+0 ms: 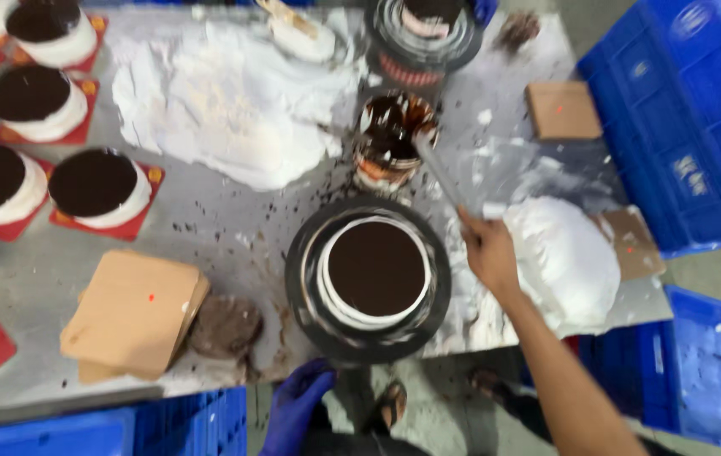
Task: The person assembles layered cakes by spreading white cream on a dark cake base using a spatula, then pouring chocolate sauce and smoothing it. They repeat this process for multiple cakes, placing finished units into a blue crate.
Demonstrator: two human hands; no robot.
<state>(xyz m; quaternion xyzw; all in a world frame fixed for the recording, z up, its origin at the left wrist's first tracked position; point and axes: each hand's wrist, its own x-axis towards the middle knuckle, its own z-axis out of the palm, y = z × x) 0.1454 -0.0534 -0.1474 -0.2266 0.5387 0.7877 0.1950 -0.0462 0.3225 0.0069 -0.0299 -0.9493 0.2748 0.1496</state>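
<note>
- While the right hand (489, 251) reached out over the bench (234, 221), its fingers were wrapped around the handle of a long palette knife (438, 173), whose blade ran toward 11 o'clock into a chocolate-smeared tub (393, 139).
- The left hand (295, 405), in a blue glove, rested at the near bench edge at 6 o'clock; whether its fingers were spread or curled I could not tell, and it held nothing visible.
- Just beside the right hand, at its 9 o'clock, a chocolate-topped cake (376, 268) with white sides sat on a dark turntable (367, 338).
- The cake looked soft and fragile, its cream easily marked; by my judgement it was best moved by the turntable rim or from beneath, never by its sides.
- The knife seemed light and stiff, likely slippery with chocolate, so the handle was the place to grip it.
- Mounds of white cream (230, 101) lay at 11 o'clock and at 3 o'clock, finished cakes on red boards (94, 190) at 9 o'clock, and stacked brown cake boards (134, 314) at 8 o'clock.
</note>
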